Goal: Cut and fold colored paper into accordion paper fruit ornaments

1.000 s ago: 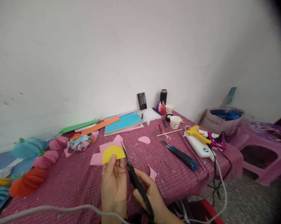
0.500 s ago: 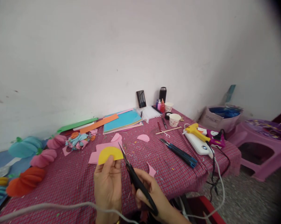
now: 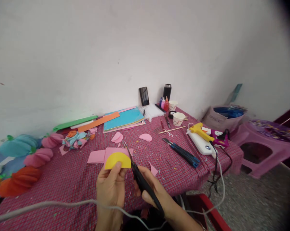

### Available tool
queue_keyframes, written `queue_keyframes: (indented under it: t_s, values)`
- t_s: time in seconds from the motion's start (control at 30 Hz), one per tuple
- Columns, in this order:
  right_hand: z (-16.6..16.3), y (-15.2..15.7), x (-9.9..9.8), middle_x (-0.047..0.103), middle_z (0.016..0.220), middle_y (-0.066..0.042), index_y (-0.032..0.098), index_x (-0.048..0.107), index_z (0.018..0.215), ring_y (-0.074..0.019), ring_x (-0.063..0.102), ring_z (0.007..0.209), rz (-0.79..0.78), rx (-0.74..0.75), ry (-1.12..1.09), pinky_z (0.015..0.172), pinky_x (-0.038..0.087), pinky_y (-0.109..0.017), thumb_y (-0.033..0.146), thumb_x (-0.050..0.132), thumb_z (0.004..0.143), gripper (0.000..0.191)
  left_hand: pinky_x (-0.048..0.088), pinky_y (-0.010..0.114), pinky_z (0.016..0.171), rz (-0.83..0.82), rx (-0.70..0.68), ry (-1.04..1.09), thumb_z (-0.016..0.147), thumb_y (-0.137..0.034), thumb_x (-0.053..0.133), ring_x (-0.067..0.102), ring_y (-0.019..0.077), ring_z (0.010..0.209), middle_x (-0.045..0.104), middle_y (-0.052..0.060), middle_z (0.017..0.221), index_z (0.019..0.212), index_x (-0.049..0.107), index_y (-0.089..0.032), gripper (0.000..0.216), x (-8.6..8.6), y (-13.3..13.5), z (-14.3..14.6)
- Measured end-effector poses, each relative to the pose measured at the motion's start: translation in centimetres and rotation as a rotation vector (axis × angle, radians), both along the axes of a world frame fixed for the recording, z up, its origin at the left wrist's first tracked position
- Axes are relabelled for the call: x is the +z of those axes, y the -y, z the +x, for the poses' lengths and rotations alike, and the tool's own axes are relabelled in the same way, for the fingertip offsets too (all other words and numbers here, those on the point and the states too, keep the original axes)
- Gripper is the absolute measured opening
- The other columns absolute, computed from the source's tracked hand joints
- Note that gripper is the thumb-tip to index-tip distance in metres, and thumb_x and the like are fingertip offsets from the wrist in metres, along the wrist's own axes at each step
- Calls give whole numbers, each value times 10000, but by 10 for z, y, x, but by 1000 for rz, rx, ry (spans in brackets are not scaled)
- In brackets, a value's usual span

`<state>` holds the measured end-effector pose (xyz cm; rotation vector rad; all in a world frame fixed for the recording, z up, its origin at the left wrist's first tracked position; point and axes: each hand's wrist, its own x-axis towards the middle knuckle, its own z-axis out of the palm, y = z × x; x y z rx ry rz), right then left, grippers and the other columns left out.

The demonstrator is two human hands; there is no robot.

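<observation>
A yellow half-circle of paper (image 3: 118,159) is pinched between the thumb and fingers of my left hand (image 3: 112,184), its straight edge toward me. My right hand (image 3: 154,187) grips black-handled scissors (image 3: 145,186), the blades pointing up beside the right edge of the yellow half-circle. Beyond the yellow piece lie pink paper pieces (image 3: 96,156) on the table. Pink half-circles (image 3: 145,137) rest farther back, and a pink scrap (image 3: 153,169) lies just right of the scissors.
A checked cloth (image 3: 70,179) covers the table. Paper pumpkins (image 3: 21,181) stand at left, near a scrap pile (image 3: 78,139). Colored sheets (image 3: 124,118) lie at the back. A utility knife (image 3: 183,154), glue gun (image 3: 200,131) and paper cup (image 3: 179,119) sit right. A pale cable (image 3: 63,204) crosses in front.
The camera view has shifted slightly. The yellow half-circle has turned a little, its straight edge now nearly level. Both hands keep their hold, and the scissors stay beside the paper's right edge.
</observation>
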<state>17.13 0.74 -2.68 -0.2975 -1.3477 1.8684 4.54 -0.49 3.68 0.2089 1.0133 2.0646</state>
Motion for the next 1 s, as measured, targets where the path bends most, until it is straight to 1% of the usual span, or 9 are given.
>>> queue_keyframes:
  t_s: [0.17,0.27,0.4,0.53,0.67,0.8,0.9,1.0]
  values:
    - [3,0,-2,482,911,-6,271,426,1280,-145,467,789,37,11,38,706,387,-304,440,672,777,586,561,197,578,-14,-26,9,435,-122,857,651,129,615,702,27,694,643,693,-123,265,-2,-1,0]
    - [4,0,-2,494,935,-12,271,413,1285,-161,483,828,31,33,62,719,400,-317,382,675,763,595,554,189,566,-2,-39,36,424,-72,839,651,124,606,706,21,707,627,683,-131,262,-3,-2,-1]
    - [2,1,0,490,910,-7,258,419,1256,-152,473,796,16,10,62,707,392,-311,366,676,754,574,558,202,588,22,-48,33,436,-31,805,661,133,626,716,24,747,634,680,-137,257,-2,-1,-1]
    - [-2,2,2,490,860,0,247,447,1223,-134,453,717,-14,-65,58,639,372,-280,457,692,742,579,544,189,602,29,-36,24,474,-52,798,654,114,629,721,31,778,708,693,-137,270,-2,-3,3]
    - [-5,4,3,484,805,5,236,490,1182,-134,437,696,-76,-117,64,603,350,-261,516,720,713,593,537,185,617,42,-37,24,497,-62,795,650,104,632,719,27,788,745,693,-137,278,-2,-6,6]
    - [-6,6,-1,482,804,3,234,523,1163,-117,400,646,-126,-148,27,587,340,-254,584,741,655,654,536,190,604,43,-47,25,511,-66,793,646,105,619,715,26,776,726,688,-136,250,-3,-7,6]
    - [-9,9,-6,482,759,8,232,535,1184,-109,372,599,-157,-180,14,564,335,-252,611,736,640,694,544,198,613,42,-49,31,520,-72,794,658,119,639,717,38,768,703,684,-130,221,-4,-7,8]
    - [-12,11,-10,486,728,5,221,546,1199,-117,379,585,-191,-218,9,562,349,-261,656,737,596,767,547,198,625,39,-60,42,568,-91,785,665,121,654,719,43,769,689,679,-129,165,-4,-6,10]
